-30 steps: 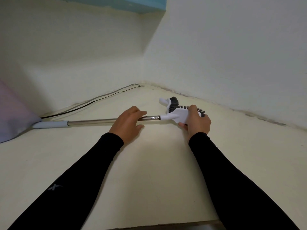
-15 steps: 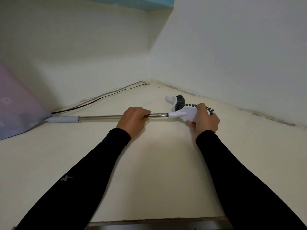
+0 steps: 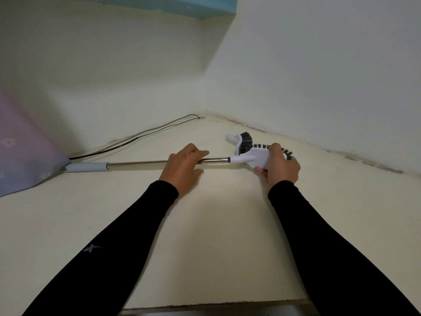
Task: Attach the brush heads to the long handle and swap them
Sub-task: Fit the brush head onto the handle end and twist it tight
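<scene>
A long metal handle (image 3: 136,163) with a grey grip lies across the cream floor, pointing right. My left hand (image 3: 182,167) is wrapped around its shaft close to the right end. A white brush head with dark bristles (image 3: 257,157) sits on that end, its socket meeting the metal tip, and my right hand (image 3: 281,167) grips its body. Just behind it on the floor lies a second, smaller white brush head with dark bristles (image 3: 242,141), touched by neither hand.
Two white walls meet in a corner beyond the brushes. A thin black cable (image 3: 136,136) runs along the base of the left wall. A purple flowered cloth (image 3: 20,156) covers the handle's far left end. A dark floor edge (image 3: 216,309) lies near me.
The view has shifted slightly, so handle and hands sit a bit further right in the picture. Both grips stay as they were, with the brush head still on the handle's tip.
</scene>
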Available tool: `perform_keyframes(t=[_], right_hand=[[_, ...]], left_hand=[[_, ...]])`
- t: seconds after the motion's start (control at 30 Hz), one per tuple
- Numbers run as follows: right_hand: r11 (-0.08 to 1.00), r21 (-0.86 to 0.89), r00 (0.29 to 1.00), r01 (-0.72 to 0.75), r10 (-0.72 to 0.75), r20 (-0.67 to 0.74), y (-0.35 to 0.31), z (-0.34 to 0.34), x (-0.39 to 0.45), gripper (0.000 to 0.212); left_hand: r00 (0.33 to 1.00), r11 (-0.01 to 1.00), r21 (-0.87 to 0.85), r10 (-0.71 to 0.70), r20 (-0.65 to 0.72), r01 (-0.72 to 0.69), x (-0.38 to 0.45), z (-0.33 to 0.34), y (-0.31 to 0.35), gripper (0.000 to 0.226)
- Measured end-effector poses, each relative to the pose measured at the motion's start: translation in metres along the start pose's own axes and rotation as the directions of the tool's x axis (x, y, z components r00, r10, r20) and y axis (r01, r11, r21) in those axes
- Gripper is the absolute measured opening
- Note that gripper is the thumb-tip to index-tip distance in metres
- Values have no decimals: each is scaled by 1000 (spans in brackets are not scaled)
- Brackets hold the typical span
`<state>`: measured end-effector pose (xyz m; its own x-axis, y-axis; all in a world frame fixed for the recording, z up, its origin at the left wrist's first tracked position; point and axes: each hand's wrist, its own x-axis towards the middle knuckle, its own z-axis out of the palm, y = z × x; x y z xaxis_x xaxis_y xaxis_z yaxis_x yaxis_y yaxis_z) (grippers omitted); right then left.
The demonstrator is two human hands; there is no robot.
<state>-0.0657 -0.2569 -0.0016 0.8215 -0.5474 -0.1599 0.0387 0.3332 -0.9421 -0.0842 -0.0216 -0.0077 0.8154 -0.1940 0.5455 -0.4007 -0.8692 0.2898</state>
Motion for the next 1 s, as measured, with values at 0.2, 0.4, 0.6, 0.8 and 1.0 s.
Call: perform_keyframes(t=[0.2, 0.4, 0.6, 0.8, 1.0], right_hand=[[1000, -8, 1000, 11, -11, -10, 1, 0, 5, 42], [1000, 11, 1000, 12, -12, -18, 1, -1, 4, 42], [1000, 20, 1000, 14, -13, -24, -2, -3, 6, 41], [1000, 18, 1000, 5, -4, -30, -3, -2, 5, 37], [1000, 17, 1000, -1, 1, -29, -2, -2, 4, 41]], left_hand=[[996, 1000, 1, -9, -87, 9, 5, 0, -2, 24], [998, 1000, -20, -11, -62, 10, 5, -1, -2, 24], [999, 999, -21, 27, -32, -28, 4, -2, -4, 20], [998, 998, 27, 51, 31, -52, 1, 0, -3, 29], [999, 1000, 0, -8, -51, 8, 6, 0, 1, 36]])
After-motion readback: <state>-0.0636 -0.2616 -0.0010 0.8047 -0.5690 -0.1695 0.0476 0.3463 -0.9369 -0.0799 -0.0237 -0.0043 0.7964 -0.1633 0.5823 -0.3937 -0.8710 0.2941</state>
